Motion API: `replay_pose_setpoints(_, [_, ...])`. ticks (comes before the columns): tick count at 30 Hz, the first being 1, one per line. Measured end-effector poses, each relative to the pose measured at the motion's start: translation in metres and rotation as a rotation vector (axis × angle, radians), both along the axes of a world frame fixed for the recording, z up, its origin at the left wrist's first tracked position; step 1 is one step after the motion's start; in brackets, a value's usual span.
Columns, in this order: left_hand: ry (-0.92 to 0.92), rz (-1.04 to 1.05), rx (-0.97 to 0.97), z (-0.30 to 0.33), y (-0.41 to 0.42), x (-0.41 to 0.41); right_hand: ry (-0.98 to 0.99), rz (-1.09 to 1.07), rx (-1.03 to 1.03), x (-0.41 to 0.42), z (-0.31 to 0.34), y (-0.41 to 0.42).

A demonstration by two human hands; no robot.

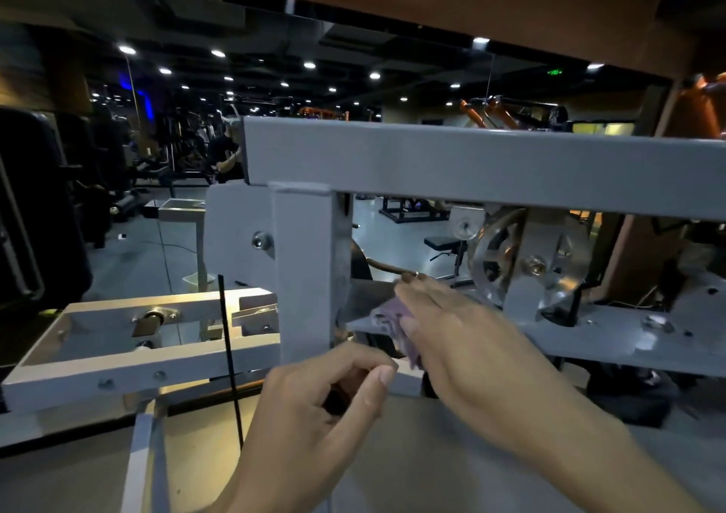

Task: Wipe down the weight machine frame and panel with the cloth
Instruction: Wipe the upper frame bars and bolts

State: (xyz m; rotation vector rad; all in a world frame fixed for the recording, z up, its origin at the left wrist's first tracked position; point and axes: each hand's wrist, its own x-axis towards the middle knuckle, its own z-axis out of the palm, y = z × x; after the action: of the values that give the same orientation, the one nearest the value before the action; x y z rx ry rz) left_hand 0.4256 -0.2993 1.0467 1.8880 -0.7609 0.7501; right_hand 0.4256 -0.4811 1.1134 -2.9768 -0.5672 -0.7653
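The grey weight machine frame (471, 167) fills the middle of the view, a wide horizontal beam on top and a vertical post (306, 273) below it. My right hand (451, 328) lies flat with straight fingers on a purple cloth (387, 316), pressing it against a grey plate just right of the post. My left hand (326, 406) hovers in front of the post's lower end, fingers loosely curled with nothing in them. Most of the cloth is hidden under my right hand.
A round metal pulley (499, 253) sits right of my hands behind the beam. A grey side bracket with bolts (129, 339) juts out to the left, and a thin black cable (230, 355) hangs beside it. Dark gym machines and a mirror lie beyond.
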Motion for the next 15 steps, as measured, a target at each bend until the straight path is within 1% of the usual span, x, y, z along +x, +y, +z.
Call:
replay_pose_setpoints(1, [0.002,-0.009,0.0,0.0,0.005,0.002,0.062,0.011,0.04,0.002,0.008,0.009])
replay_pose_setpoints(3, [0.009,-0.027,-0.003,0.001,0.013,0.005,0.093,0.0,0.088,0.006,0.014,0.018])
replay_pose_setpoints(5, [0.012,-0.044,-0.009,0.001,0.02,0.007,0.125,-0.066,0.073,0.004,0.015,0.023])
replay_pose_setpoints(8, [0.02,-0.083,-0.005,-0.001,0.028,0.009,0.179,-0.177,-0.026,-0.015,0.009,0.021])
replay_pose_setpoints(10, [0.014,-0.1,0.01,-0.002,0.037,0.012,0.213,-0.215,-0.023,-0.029,0.009,0.024])
replay_pose_setpoints(12, [0.022,-0.113,0.005,-0.002,0.044,0.016,0.213,-0.242,-0.026,-0.026,0.011,0.034])
replay_pose_setpoints(15, [0.022,-0.141,-0.016,-0.001,0.051,0.022,0.129,-0.193,0.022,-0.004,0.01,0.054])
